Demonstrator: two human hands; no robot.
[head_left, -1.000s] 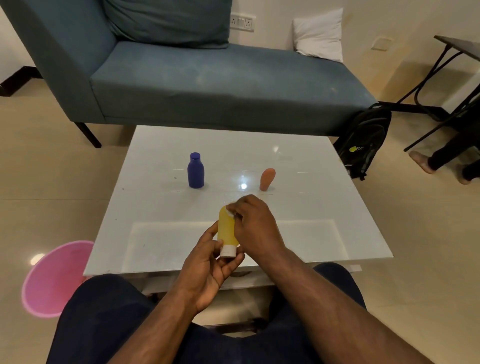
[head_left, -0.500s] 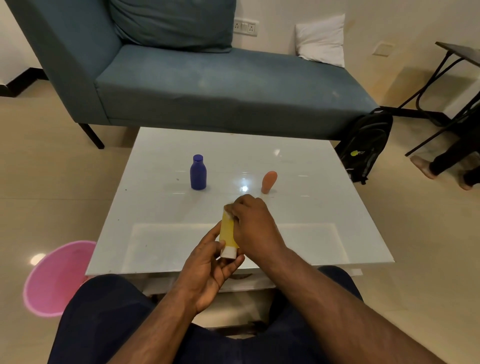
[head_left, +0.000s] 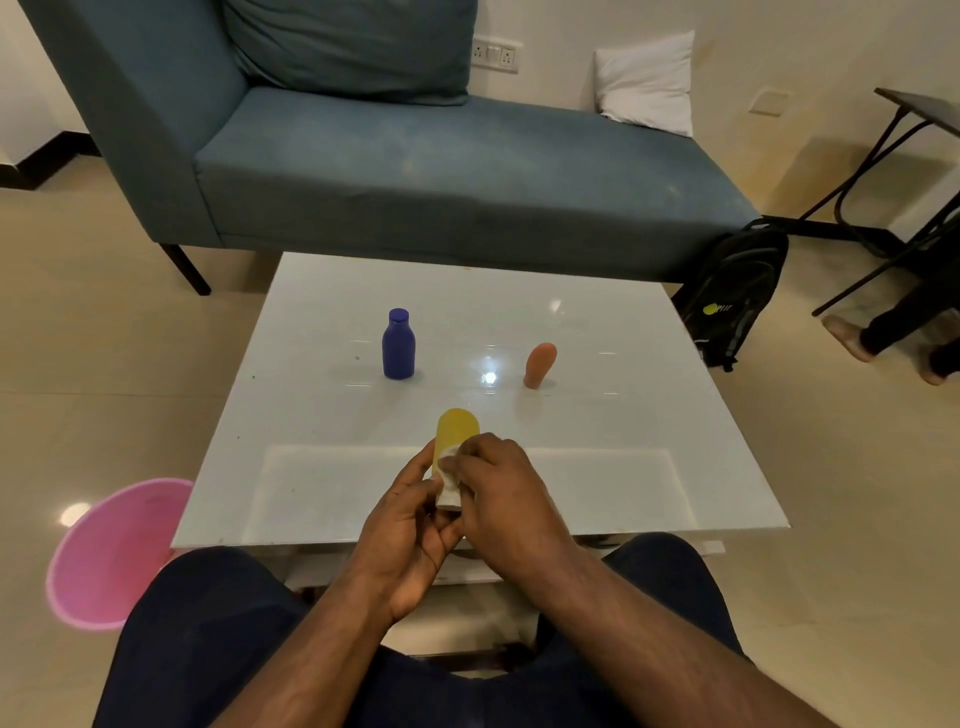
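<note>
Both hands are on the yellow bottle (head_left: 457, 428), held over the near edge of the white table (head_left: 623, 441) with its white cap (head_left: 449, 498) pointing down toward the lap. The left hand (head_left: 410, 525) curls round the cap end, and the right hand (head_left: 506, 499) pinches the body just above it. What's inside? Can't tell, it's opaque. Further back a blue bottle (head_left: 398, 345) stands upright and capped, with an orange bottle (head_left: 539, 364) leaning well apart to its right. A pink bin (head_left: 111, 551) sits on the floor to the left, a teal sofa (head_left: 441, 171) behind, a black backpack (head_left: 737, 296) beside it.
</note>
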